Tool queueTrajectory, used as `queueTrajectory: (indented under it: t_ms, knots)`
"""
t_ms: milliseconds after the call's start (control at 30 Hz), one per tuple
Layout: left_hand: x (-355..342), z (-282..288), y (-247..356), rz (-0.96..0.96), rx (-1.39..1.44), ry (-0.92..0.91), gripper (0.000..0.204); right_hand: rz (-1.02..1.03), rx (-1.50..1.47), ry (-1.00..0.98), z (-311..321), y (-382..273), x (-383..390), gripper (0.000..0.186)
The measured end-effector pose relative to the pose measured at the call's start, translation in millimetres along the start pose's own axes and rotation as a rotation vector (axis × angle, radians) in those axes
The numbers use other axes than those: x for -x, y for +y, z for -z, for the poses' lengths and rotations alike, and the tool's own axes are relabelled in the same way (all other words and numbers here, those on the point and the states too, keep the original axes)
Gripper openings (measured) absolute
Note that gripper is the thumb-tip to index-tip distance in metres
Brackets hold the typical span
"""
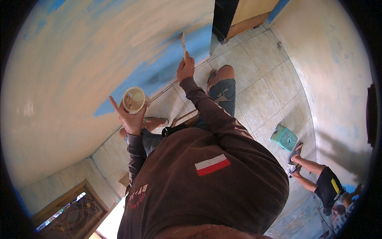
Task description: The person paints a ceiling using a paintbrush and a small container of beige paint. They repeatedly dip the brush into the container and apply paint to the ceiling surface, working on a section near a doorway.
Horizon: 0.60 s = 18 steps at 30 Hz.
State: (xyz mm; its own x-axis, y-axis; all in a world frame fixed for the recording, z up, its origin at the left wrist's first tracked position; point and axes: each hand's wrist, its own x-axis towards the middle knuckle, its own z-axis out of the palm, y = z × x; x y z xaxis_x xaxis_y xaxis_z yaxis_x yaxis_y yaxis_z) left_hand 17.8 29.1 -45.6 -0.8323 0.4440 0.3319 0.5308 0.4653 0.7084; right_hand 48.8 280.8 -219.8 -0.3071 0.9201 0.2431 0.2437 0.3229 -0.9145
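Right now the left hand (131, 119) grips a small round cream-filled paint cup (133, 100) from below, held up near the wall. Further out, right hand (185, 68) is closed on a thin wooden-handled brush (183, 44), bristles w/ cream paint touching the blue-and-cream wall (79, 59). Green plastic stool (284, 137) on tiled floor (258, 95), off to the right.

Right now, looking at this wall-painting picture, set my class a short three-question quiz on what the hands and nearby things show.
1. True or false: the right hand holds a thin cream-tipped paintbrush against the wall.
2. What does the left hand hold? A) round cream paint tub B) roller C) rag
3. Which colour is the wall's unpainted patch?

Key: 1 true; 2 A; 3 blue.
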Motion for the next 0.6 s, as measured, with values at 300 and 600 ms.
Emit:
queueTrajectory:
  t_ms: [300, 600]
  knots:
    - [0.9, 1.9, -5.2, 0.028, 0.011, 0.008, 0.130, 0.125, 0.188, 0.307, 61.8, 41.8, -95.6, 0.048]
    - [-1.4, 4.0, -5.3, 0.044, 0.008, 0.013, 0.131, 0.161, 0.253, 0.334, 53.4, 40.5, -153.6, 0.052]
